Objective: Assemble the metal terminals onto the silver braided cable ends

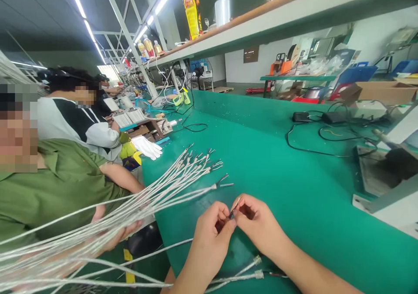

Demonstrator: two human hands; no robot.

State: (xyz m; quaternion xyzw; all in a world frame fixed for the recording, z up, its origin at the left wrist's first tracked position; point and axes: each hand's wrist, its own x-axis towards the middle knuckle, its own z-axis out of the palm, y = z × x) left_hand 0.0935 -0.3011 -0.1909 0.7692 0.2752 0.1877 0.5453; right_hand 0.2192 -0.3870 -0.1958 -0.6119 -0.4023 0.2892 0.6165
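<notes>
My left hand (214, 226) and my right hand (257, 220) meet over the green bench (294, 185), fingers pinched together on the stripped end of a thin wire (234, 208). The wire's tip sticks up between both thumbs. A bundle of several white cables (183, 176) with bare ends fans out on the mat just left of my hands. More white cable (241, 274) runs under my forearms near the bench's front edge.
A person in a green shirt (55, 189) sits close on my left, hand under the cable bundle. Further workers line the bench. White gloves (148, 147), black cords (320, 137), a grey machine (385, 168) at right, an overhead shelf (261, 20) with bottles.
</notes>
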